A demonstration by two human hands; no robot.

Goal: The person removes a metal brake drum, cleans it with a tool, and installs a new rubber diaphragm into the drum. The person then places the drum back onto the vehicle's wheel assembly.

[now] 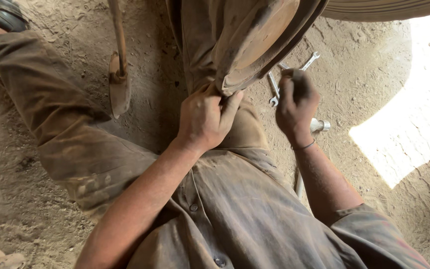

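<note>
2 hands work at the lower edge of a big, dirt-brown tyre (274, 30) that hangs into view from the top of the frame, its long curve running from the upper right down to the lower left, with the lowest point resting on the person's lap. The sidewall faces the camera and the rim of rubber slants toward the left hand. Beneath it lies a dusty, cracked dirt floor (374, 74), pale brown, with a bright patch of sunlight (414, 114) on the right; the rest is in shade. The person sits on this floor in grimy brown trousers (51, 99) and a buttoned grey shirt (235, 214), 1 leg stretched up to the left. The left hand (206, 118) is closed tight on the tyre's bottom edge, fingers curled over the rubber. The right hand (295, 102) is closed too, beside the tyre's edge, but I cannot tell what it grips. A rusty long-handled tool (119, 79) stands on the ground left of the tyre, its shaft near upright. Smallest, 2 or so silver spanners (274, 89) lie on the dirt just beyond the right hand, pointing up-right.
</note>
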